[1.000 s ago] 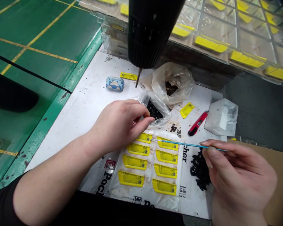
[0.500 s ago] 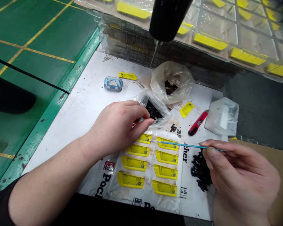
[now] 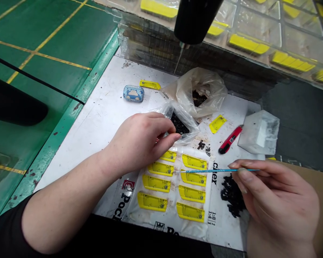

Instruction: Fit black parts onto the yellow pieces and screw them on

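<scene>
I saw the white mat (image 3: 102, 107) carrying eight yellow parts (image 3: 174, 184). My left hand (image 3: 140, 141) pinched at the clear bag (image 3: 181, 123) beside them; my right hand (image 3: 274, 200) gripped a thin blue stick (image 3: 212, 171) over the parts.

White, stained worktop sheet (image 3: 102, 107) with printed lettering, edged by green floor. Near the left hand (image 3: 140, 141): clear plastic bag of small black parts (image 3: 181, 123), touching its fingertips; eight yellow plastic pieces in two columns (image 3: 174, 186) just below it. Beyond: blue oval tin (image 3: 134, 93), crumpled translucent bag (image 3: 201, 91). Toward the right hand (image 3: 277, 204): red utility knife (image 3: 230, 139), heap of black bits (image 3: 233, 195).
</scene>
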